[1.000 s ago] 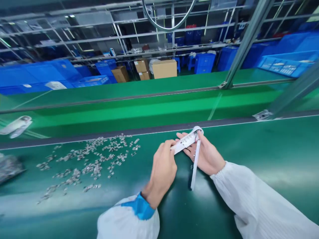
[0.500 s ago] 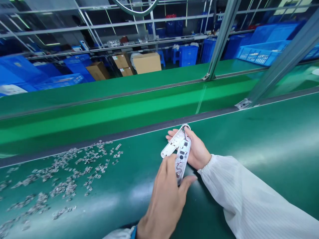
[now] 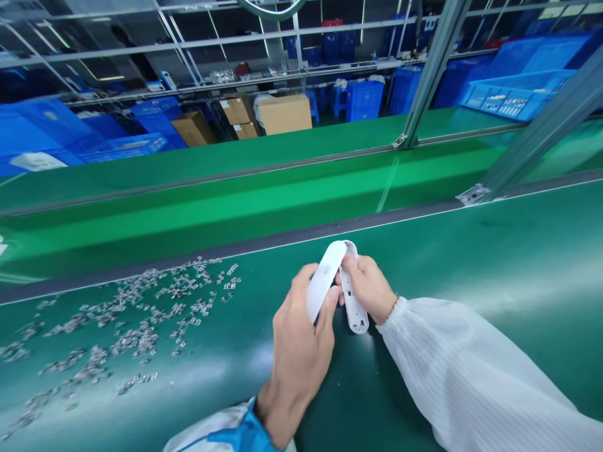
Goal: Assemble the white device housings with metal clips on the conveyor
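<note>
My left hand (image 3: 301, 339) grips one white oblong shell half (image 3: 326, 276) between thumb and fingers, its smooth outer face turned up. The other white shell half (image 3: 354, 307) is in my right hand (image 3: 370, 285), whose fingers are closed around its upper part. Small holes and slots show at its lower end. Both halves meet near their top ends and spread apart lower down. The circuit board and wires are hidden from view. Many small metal pieces (image 3: 141, 336) lie scattered on the green work surface (image 3: 226, 402) to the left.
A dark ledge (image 3: 282, 240) runs behind my hands, with a bright green strip beyond it. Metal posts (image 3: 532, 119) rise at the right. Farther back are a blue basket (image 3: 518, 94), cardboard boxes (image 3: 285, 115) and blue bins (image 3: 364, 99).
My left hand has turned one half over, so its smooth outside shows instead of the circuit board. The other half now points down and right. The view has shifted slightly.
</note>
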### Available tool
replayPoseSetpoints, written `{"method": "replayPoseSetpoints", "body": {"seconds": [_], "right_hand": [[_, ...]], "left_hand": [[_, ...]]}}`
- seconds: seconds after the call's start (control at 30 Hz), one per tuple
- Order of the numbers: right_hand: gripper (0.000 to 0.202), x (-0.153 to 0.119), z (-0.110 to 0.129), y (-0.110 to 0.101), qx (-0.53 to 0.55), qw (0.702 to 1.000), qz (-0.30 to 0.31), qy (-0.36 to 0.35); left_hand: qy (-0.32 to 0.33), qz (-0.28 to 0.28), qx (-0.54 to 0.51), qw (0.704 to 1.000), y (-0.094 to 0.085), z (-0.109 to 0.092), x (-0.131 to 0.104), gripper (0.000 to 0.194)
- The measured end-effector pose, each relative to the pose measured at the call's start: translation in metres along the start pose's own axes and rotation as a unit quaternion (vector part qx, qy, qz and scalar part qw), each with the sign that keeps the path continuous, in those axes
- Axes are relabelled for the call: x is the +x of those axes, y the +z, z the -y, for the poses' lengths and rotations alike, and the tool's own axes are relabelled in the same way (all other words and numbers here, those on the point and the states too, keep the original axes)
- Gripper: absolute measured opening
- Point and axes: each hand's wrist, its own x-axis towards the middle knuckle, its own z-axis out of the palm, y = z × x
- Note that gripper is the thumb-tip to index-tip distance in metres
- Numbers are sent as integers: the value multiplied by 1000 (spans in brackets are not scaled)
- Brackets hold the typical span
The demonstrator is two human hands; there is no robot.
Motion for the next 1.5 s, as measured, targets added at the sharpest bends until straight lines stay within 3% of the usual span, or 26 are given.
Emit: {"method": "replayPoseSetpoints", "body": {"seconds": [0.1,0.2,0.3,0.43,0.57,0.9,1.03,1.1,1.17,1.23,1.3,1.37,1.4,1.5], "right_hand": [[59,-7,1,4,24,999,28,16],[49,-12,3,6,116,991,64,8],[31,-14,5,4,171,974,141,-39],[41,-10,4,-3,139,967,195,-91],[44,-4,-1,-7,104,969,190,-123],[42,-3,-1,-10,80,967,198,-137],[40,-7,-5,-2,42,974,129,-180],[42,-10,-7,2,-7,980,63,-186],[43,-13,-8,2,-65,982,12,-177],[42,-15,-6,1,-106,979,-12,-175],[39,-16,-3,-1,-119,976,-16,-181],[39,-16,1,-2,-103,976,-12,-189],[39,-15,2,-1,-77,979,-1,-191],[41,-14,6,2,77,982,79,-156]], "left_hand": [[103,-47,52,992,6,8,-1,28],[116,-63,61,989,5,11,-1,28],[85,-34,36,995,1,12,-1,30],[-25,63,-115,991,-6,12,2,44],[-81,122,-274,951,-11,12,7,50],[-89,115,-289,946,-7,12,2,51],[-117,99,-288,945,-1,14,2,48],[-151,115,-344,920,-2,14,7,47],[-204,151,-428,868,-6,13,14,45],[-248,175,-493,815,-11,11,20,42],[-262,185,-521,791,-15,9,22,41],[-243,182,-514,802,-16,10,22,42],[-221,173,-490,825,-15,12,21,44],[-116,83,-286,948,-13,20,18,55]]}}
